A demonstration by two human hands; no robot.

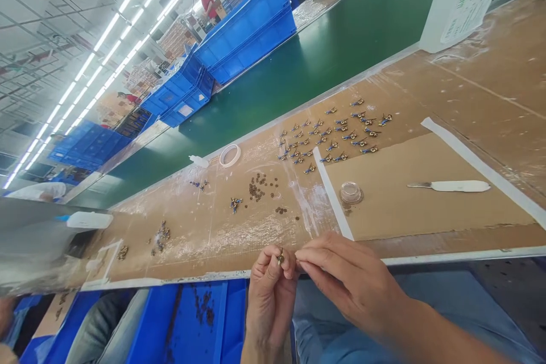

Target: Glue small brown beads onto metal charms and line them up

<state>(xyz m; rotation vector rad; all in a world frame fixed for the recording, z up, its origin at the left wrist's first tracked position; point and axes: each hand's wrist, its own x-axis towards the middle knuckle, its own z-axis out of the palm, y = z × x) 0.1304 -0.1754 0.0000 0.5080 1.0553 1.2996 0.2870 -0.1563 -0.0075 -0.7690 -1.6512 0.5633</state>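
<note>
At the front edge of the work table, my left hand (273,290) pinches a small bronze-coloured metal piece (280,259) between thumb and fingers. My right hand (350,276) is just beside it, thumb and fingertips pressed together. Whatever those fingertips hold, if anything, is too small to make out. Small brown round pieces (256,190) lie scattered beyond my hands. Farther back are rows of little blue and gold figure-like pieces (341,129). A small heap of similar pieces (235,205) sits to the left of the brown ones.
A transparent round dish (351,193) and a white-handled blade (460,186) are on cardboard at right. A tape roll (230,156) and small white bottle (199,161) lie near the green conveyor belt (256,96). Blue crates (247,28) stand beyond it. Another person's leg (106,327) shows at lower left.
</note>
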